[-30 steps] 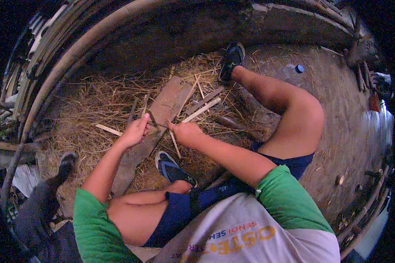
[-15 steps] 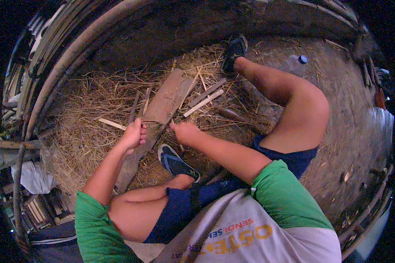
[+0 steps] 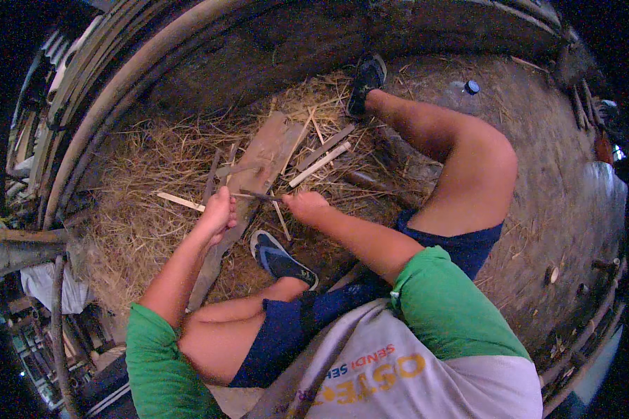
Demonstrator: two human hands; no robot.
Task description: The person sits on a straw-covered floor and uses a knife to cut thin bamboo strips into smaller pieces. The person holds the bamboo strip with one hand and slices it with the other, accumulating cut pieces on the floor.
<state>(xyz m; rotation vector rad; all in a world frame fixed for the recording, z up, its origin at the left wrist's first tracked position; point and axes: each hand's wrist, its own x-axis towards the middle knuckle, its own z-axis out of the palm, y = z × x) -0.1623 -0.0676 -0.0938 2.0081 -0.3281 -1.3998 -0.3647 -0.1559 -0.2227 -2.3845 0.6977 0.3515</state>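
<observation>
My left hand (image 3: 219,215) is closed in a fist above the plank, gripping a thin wooden strip of which only a short pale end shows. My right hand (image 3: 307,207) is closed around the end of a dark, narrow knife (image 3: 260,196), its blade pointing left toward my left hand. The blade and the strip lie close together between my fists; whether they touch I cannot tell. Beneath them slants a worn brown plank (image 3: 258,148). A blurred, greyish strip (image 3: 241,168) crosses it just beyond my left hand.
Straw and shavings (image 3: 143,174) cover the ground around the plank. Split wood pieces (image 3: 320,164) lie right of it, a pale stick (image 3: 182,202) left. My sandalled foot (image 3: 279,257) is close below my hands. A blue-capped bottle (image 3: 471,87) stands far right.
My right hand has moved slightly right, away from my left hand, and more of the dark blade shows between them. My left hand stays nearly in place. The view has shifted a little.
</observation>
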